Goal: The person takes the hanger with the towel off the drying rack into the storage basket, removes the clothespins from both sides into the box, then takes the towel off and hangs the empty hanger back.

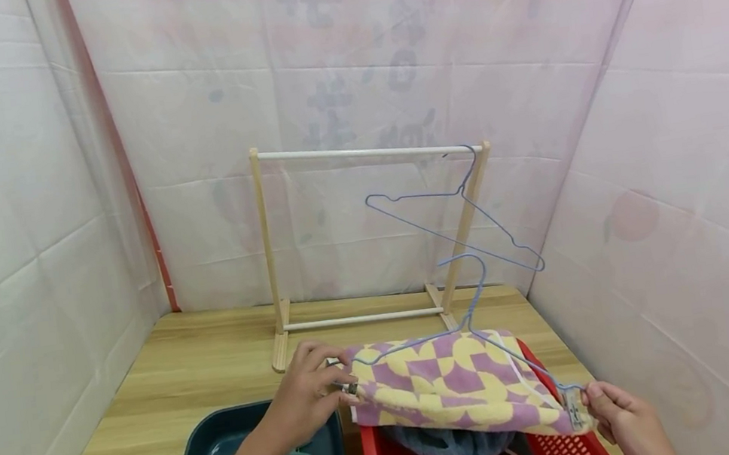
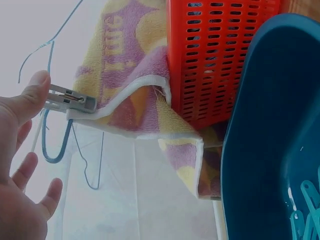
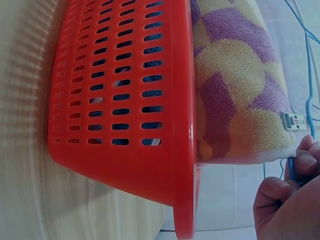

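Note:
A purple-and-yellow patterned towel [image 1: 451, 376] hangs from a blue wire hanger [image 1: 475, 297] over the red basket. A clear clothes peg [image 2: 72, 100] clips one towel corner to the hanger's left end. My left hand [image 1: 309, 390] is at this peg, thumb against its handle, the other fingers spread apart in the left wrist view. At the opposite end, my right hand [image 1: 622, 412] pinches the hanger's tip beside a second peg [image 3: 295, 121], which sits on the towel's other corner.
The red basket [image 3: 182, 150] holds dark blue cloth [image 1: 449, 445]. Left of it, a dark teal basin [image 2: 245, 125] contains several teal pegs [image 2: 310, 210]. Behind stands a wooden rack [image 1: 265, 232] with another blue hanger [image 1: 419, 224] on its white bar.

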Motion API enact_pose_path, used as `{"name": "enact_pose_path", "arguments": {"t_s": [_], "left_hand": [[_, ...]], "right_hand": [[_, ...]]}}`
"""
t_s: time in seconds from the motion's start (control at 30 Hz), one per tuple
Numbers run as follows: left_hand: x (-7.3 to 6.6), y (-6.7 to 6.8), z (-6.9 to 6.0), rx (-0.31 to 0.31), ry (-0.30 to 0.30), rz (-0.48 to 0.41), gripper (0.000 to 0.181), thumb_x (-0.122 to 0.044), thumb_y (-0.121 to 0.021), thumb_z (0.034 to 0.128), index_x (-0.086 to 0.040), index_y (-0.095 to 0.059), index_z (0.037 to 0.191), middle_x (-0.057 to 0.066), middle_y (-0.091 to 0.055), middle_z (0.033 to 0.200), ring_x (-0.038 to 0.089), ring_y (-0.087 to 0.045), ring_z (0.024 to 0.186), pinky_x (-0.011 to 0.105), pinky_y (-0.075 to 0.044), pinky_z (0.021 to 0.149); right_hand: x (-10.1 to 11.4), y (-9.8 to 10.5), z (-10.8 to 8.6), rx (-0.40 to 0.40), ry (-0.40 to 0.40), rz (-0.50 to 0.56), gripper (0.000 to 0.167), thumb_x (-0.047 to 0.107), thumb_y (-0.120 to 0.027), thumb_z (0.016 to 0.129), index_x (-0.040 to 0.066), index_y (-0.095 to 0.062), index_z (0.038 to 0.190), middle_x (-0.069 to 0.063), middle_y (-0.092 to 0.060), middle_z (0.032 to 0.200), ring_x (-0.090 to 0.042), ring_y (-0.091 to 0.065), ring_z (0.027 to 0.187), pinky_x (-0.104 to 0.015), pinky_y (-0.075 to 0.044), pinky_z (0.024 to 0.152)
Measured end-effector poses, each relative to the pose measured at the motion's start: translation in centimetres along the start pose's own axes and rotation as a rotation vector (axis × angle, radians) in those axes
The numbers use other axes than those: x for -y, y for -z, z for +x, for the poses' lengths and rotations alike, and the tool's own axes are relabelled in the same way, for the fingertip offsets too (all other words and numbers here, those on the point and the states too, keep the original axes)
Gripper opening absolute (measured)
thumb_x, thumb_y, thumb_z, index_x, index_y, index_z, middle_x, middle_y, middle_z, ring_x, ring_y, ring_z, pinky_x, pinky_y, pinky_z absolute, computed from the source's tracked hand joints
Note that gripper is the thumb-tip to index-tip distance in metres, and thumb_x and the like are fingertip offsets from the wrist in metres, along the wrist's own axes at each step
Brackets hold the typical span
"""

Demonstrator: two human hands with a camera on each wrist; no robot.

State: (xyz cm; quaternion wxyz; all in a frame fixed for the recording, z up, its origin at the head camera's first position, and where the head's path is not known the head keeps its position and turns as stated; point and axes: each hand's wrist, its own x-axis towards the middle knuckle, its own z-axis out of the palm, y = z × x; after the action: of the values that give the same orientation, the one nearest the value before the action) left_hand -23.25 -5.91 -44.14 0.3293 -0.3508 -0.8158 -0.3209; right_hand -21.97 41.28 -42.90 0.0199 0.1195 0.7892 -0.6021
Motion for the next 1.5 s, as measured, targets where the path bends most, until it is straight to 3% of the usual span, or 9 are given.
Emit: {"name": "enact_pose_path", "arguments": {"t_s": [0.13, 0.37, 0.67, 0.8, 1.07, 1.33, 1.5], "left_hand": [[-0.2, 0.1, 0.0, 0.001, 0.031, -0.055, 0.019, -0.015, -0.086, 0.0765, -0.021, -0.076, 0.092, -0.004, -0.059, 0.118, 0.016, -0.041, 0.113, 0.039, -0.047, 0.085], [-0.4, 0.2, -0.1, -0.010, 0.060, -0.108, 0.016, -0.016, -0.084, 0.0796, -0.022, -0.077, 0.093, -0.004, -0.053, 0.127, 0.019, -0.036, 0.118, 0.039, -0.041, 0.089], [-0.7, 0.3, 0.0, -0.058, 0.005, -0.138, 0.015, -0.017, -0.083, 0.0791, -0.022, -0.078, 0.093, 0.004, -0.050, 0.133, 0.024, -0.034, 0.116, 0.039, -0.040, 0.088], [-0.8, 0.4, 0.0, -0.069, 0.024, -0.156, 0.015, -0.016, -0.083, 0.0790, -0.022, -0.078, 0.091, 0.004, -0.050, 0.132, 0.025, -0.034, 0.117, 0.040, -0.036, 0.091], [-1.1, 0.5, -0.2, -0.084, 0.123, -0.225, 0.009, -0.018, -0.083, 0.0793, -0.022, -0.078, 0.085, 0.003, -0.051, 0.131, 0.024, -0.034, 0.120, 0.043, -0.033, 0.095], [-0.8, 0.5, -0.9, -0.095, 0.370, -0.421, 0.008, -0.013, -0.081, 0.0838, -0.020, -0.077, 0.085, -0.001, -0.043, 0.141, 0.021, -0.039, 0.117, 0.052, -0.035, 0.101], [-0.6, 0.4, -1.1, -0.099, 0.435, -0.472, 0.004, -0.016, -0.081, 0.0842, -0.013, -0.078, 0.084, -0.001, -0.043, 0.140, 0.026, -0.040, 0.117, 0.055, -0.035, 0.100]], "right_hand": [[-0.3, 0.0, -0.1, -0.006, 0.039, 0.037, 0.033, 0.031, -0.051, 0.106, 0.025, -0.068, 0.078, 0.013, -0.058, 0.073, -0.003, -0.048, 0.066, -0.021, -0.038, 0.057], [-0.4, 0.2, 0.0, -0.010, 0.028, 0.037, 0.035, 0.032, -0.050, 0.106, 0.028, -0.067, 0.076, 0.012, -0.056, 0.072, -0.004, -0.046, 0.063, -0.022, -0.036, 0.056], [-0.6, 0.3, 0.1, -0.014, 0.054, 0.052, 0.035, 0.029, -0.051, 0.106, 0.025, -0.068, 0.076, 0.011, -0.056, 0.071, -0.006, -0.044, 0.060, -0.022, -0.035, 0.054], [-0.7, 0.2, 0.1, -0.011, 0.072, 0.060, 0.035, 0.028, -0.051, 0.106, 0.022, -0.067, 0.076, 0.010, -0.055, 0.070, -0.008, -0.041, 0.057, -0.024, -0.033, 0.052], [-0.8, 0.1, -0.1, 0.002, 0.072, 0.056, 0.033, 0.025, -0.051, 0.106, 0.019, -0.067, 0.078, 0.010, -0.056, 0.073, -0.008, -0.042, 0.058, -0.025, -0.029, 0.051], [-1.0, 0.1, 0.0, -0.007, 0.080, 0.050, 0.033, 0.023, -0.052, 0.106, 0.020, -0.068, 0.078, 0.010, -0.058, 0.073, -0.008, -0.044, 0.057, -0.024, -0.034, 0.052], [-1.3, 0.0, -0.1, -0.010, 0.070, 0.058, 0.034, 0.023, -0.052, 0.106, 0.028, -0.069, 0.076, 0.012, -0.061, 0.073, -0.006, -0.048, 0.058, -0.022, -0.038, 0.053]]}}
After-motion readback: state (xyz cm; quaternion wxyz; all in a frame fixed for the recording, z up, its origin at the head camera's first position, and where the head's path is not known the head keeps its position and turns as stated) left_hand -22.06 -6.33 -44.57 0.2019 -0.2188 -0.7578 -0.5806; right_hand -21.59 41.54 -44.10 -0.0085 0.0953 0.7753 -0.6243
